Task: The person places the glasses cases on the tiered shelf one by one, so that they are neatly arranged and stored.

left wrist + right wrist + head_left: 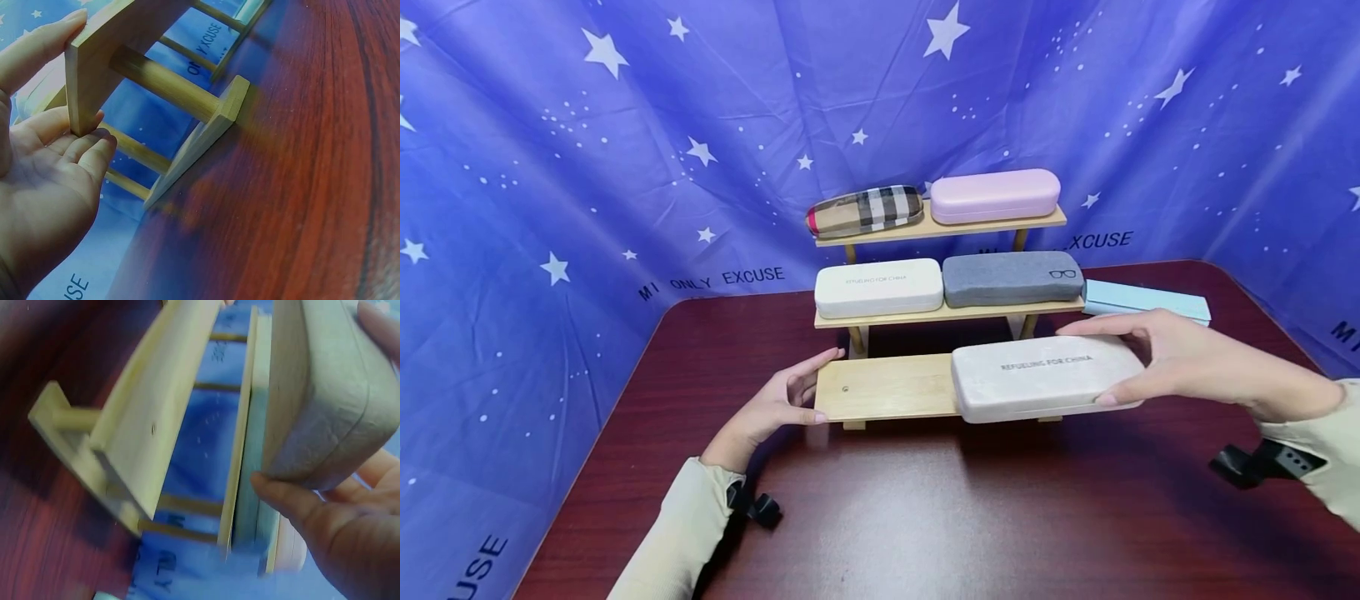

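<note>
My right hand grips a pale grey glasses case by its right end, thumb at the front and fingers behind. The case, lettered "REFUELING FOR CHINA", is held over the right half of the lowest shelf of a three-tier wooden display rack. From the right wrist view, a gap shows between the case and that shelf. At the shelf's left end, my left hand holds the board. In the left wrist view its fingers curl at the board's corner.
A white case and a grey-blue case occupy the middle shelf. Above them are a plaid case and a pink case. A light blue case lies behind my right hand. A starry blue curtain borders the dark red table.
</note>
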Demonstrator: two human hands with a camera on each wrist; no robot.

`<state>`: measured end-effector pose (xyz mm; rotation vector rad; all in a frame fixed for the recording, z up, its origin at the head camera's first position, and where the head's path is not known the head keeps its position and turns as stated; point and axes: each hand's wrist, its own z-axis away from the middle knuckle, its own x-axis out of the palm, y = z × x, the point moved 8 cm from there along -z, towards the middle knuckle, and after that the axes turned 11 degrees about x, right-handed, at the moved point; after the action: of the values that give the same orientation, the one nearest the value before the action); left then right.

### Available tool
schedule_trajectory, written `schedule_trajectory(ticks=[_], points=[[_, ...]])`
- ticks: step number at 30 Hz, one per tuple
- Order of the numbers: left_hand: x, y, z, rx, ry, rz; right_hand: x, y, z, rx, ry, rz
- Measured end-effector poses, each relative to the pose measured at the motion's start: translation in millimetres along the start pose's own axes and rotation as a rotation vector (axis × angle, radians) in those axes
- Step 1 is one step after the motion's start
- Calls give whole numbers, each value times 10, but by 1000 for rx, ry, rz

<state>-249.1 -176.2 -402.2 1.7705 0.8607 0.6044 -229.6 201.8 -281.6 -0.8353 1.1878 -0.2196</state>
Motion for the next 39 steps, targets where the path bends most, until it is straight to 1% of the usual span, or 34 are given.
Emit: schedule_trajectory(ticks=[2,4,7,9,14,17,20,22,26,29,34,39], points=[[-3,0,-5,-3,1,0,54,-63,-44,-30,10,6],[-3,2,-8,-4,3,2,120,-113,-96,-43,-8,-23],[-2,7,-12,-6,3,4,224,-153,-171,-14,-48,-76],[5,12,-15,-7,1,3,285,-171,-217,7,-57,-84],[19,23,-26,-5,-2,9,407,-235,-323,27,-13,-15],[21,22,-29,-1,-5,20,486,-273,-390,44,-2,-9],[22,22,-27,3,-10,24,566,-298,-462,73,11,-16],[22,23,-24,5,-12,26,608,-307,-507,106,40,20],[21,28,-13,0,-7,32,705,-371,-616,88,72,3],[16,22,-2,-4,0,37,779,-418,-706,56,72,-50],[4,23,14,-9,12,21,873,-467,-819,64,93,-107],[-16,23,25,-25,29,-3,952,-509,-902,76,103,-196]])
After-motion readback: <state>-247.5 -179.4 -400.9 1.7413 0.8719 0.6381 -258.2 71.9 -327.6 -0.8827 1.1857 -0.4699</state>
